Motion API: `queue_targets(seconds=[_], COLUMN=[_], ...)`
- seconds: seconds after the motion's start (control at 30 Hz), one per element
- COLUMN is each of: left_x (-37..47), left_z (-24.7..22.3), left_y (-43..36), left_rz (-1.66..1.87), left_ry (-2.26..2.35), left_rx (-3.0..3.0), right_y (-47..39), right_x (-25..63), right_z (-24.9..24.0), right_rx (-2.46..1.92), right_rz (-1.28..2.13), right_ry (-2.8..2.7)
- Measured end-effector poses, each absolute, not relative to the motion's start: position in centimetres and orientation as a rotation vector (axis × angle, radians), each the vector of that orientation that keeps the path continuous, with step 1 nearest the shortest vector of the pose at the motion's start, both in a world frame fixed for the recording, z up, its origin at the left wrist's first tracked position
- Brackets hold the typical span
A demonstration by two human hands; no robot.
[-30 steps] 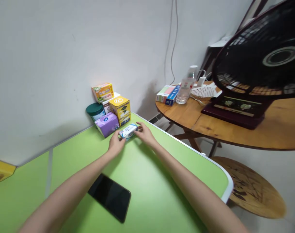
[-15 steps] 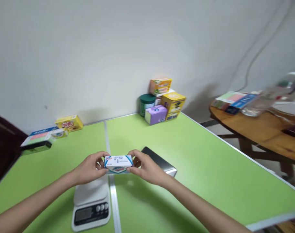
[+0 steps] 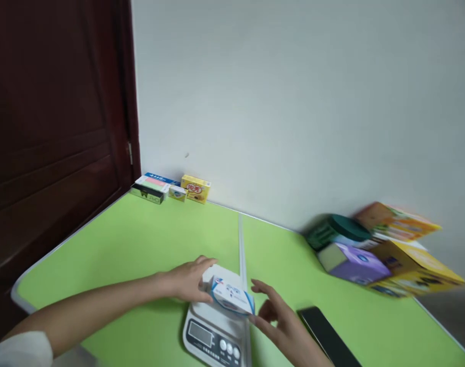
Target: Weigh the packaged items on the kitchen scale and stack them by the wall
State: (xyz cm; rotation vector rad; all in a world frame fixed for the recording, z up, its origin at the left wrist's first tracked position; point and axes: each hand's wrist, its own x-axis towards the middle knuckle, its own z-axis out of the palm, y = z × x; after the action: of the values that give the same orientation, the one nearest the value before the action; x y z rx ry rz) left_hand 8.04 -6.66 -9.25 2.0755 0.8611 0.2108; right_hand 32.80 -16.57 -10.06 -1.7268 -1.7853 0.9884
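Note:
A white and blue soap box (image 3: 232,296) lies tilted over the plate of the white kitchen scale (image 3: 213,336); whether it rests on the plate I cannot tell. My left hand (image 3: 192,280) is closed at the box's left end, thumb in front and fingers behind. At the right end my right hand (image 3: 274,313) has its thumb and index finger spread apart. The right thumb tip is close to the box's front corner, perhaps touching it. A display and several round buttons show on the scale's front.
A black phone-like slab (image 3: 327,336) lies right of the scale. At the back right stand a green-lidded tub (image 3: 341,229), a purple pack (image 3: 354,262) and a yellow box (image 3: 415,265). Several small boxes, one yellow (image 3: 196,188), sit at the back left near a dark door (image 3: 56,127).
The view has swung left, bringing the door into sight. The soap box has come down over the scale's plate and tilted. My right hand's fingers have opened away from its end.

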Motion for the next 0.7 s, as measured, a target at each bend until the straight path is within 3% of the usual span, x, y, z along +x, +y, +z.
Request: queue_targets(seconds=[0.23,0.33,0.5,0.7], left_x=[8.1,8.0,6.7,5.2], left_z=[-10.7,-11.5,-14.0,-17.1], left_y=[-4.8,-2.3,2.3,8.0], left_rz=[0.297,0.521,1.052,1.033], left_ry=[0.705,0.785,1.044,1.238], left_rx=[2.157,2.060,1.803,1.692], right_y=[-13.9,-10.5,-0.7,12.5], right_x=[30.9,30.1,27.0,20.6], right_z=[-8.7,-8.4,-9.7,-13.5], right_rx=[-1.714,-1.696,-1.691,-1.557], right_rz=[0.968,0.824,0.593,0.523], right_ry=[-2.012,-2.017,-1.836,-1.763])
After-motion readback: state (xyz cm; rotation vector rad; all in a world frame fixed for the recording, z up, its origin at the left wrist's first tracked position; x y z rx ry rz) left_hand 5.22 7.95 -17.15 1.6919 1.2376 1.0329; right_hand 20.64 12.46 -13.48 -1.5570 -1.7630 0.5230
